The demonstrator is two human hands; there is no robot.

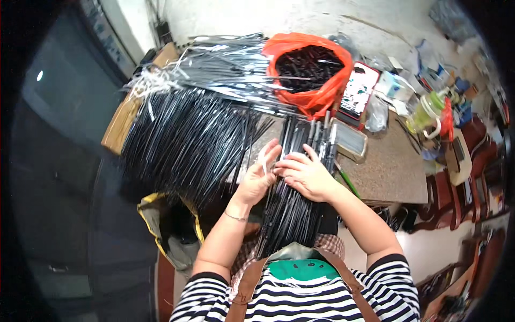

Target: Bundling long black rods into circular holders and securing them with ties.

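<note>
A bundle of long thin black rods (pixel 292 206) lies lengthwise from my lap up onto the table (pixel 389 172). My right hand (pixel 307 175) rests flat on top of the bundle, fingers spread and pressing it. My left hand (pixel 259 174) is at the bundle's left side, fingers curled around a thin pale strip, touching the rods. A large heap of the same black rods (pixel 185 134), partly in clear plastic wrap, spreads over the table's left side.
An orange plastic bag (pixel 310 67) full of small black parts stands at the back. A calculator (pixel 358 90), a small flat box (pixel 348 140), a green-lidded jug (pixel 426 111) and clutter sit to the right. Red chairs (pixel 456 188) stand beyond the table edge.
</note>
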